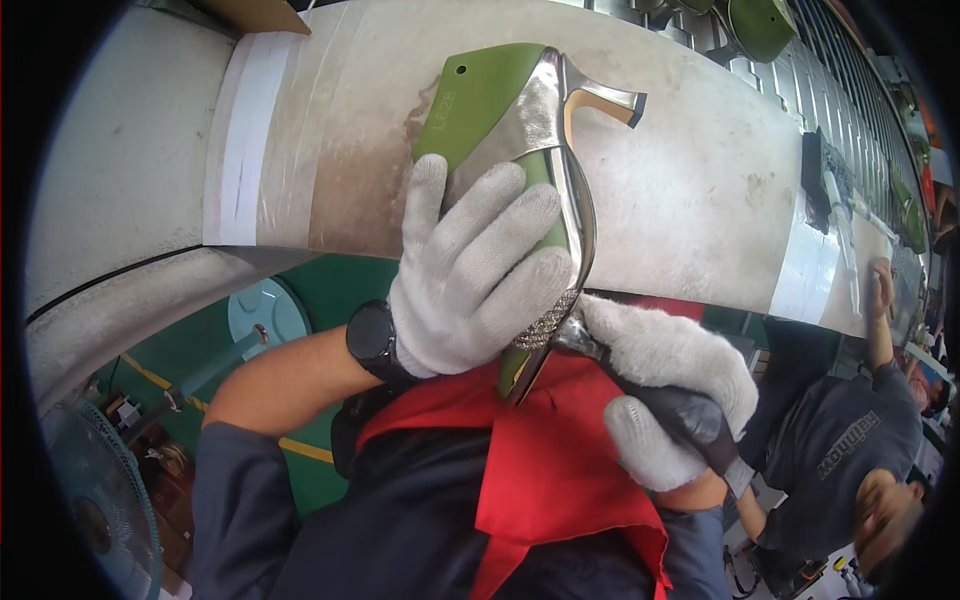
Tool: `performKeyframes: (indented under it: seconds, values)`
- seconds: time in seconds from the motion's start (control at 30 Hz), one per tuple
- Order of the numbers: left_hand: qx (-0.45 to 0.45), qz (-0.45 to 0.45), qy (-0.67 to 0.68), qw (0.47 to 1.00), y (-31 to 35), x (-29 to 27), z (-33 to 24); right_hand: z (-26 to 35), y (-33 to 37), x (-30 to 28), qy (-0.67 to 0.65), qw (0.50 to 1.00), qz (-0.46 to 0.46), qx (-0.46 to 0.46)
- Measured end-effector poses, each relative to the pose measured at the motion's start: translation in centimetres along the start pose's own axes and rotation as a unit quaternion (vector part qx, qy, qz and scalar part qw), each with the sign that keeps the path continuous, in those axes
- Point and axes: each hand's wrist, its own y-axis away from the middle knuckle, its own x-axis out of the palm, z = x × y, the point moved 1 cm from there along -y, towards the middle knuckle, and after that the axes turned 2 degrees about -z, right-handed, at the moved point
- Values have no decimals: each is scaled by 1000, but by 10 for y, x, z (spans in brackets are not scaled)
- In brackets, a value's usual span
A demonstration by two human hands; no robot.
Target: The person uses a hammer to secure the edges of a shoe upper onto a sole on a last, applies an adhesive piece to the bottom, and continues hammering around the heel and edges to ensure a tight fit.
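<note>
A silver high-heeled shoe (540, 105) sits on a green shoe last (480, 95), heel up and away from me, toe toward my red apron. My left hand (470, 275), in a white knitted glove, is closed over the side of the shoe and last. A glittery band (545, 325) crosses the shoe near the toe. In a white glove too, my right hand (675, 365) is wrapped round a black-handled tool (685, 415). The tool's rounded metal head is against or very close to the shoe's edge by the band; I cannot tell whether they touch. Its exact kind is unclear.
The pale worktable (700, 200) lies ahead, with clear tape across it. More green lasts (760, 25) stand on a metal roller conveyor at the far right. A co-worker (840, 450) is at the right. A fan (105, 510) and a round stool (265, 315) stand at the left.
</note>
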Motion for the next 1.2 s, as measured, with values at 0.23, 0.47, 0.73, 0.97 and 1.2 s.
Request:
performKeyframes:
  seconds: [0.23, 0.47, 0.73, 0.97, 1.2]
  values:
    - [-10, -9, 10, 1000, -2, -2, -2, -2, 22, 19, 18, 998, 51, -35]
    - [17, 17, 12, 1000, -6, 3, 2, -20, 71, 36, 47, 990, 119, 53]
    - [1, 9, -12, 1000, -5, 1, -3, -2, 30, 22, -74, 983, -151, 78]
    - [1, 8, 5, 1000, 0, 3, -1, 2, 1, 7, -135, 974, -137, 117]
    - [8, 9, 4, 1000, 10, 6, 1, -1, -45, -36, -3, 975, -15, 222]
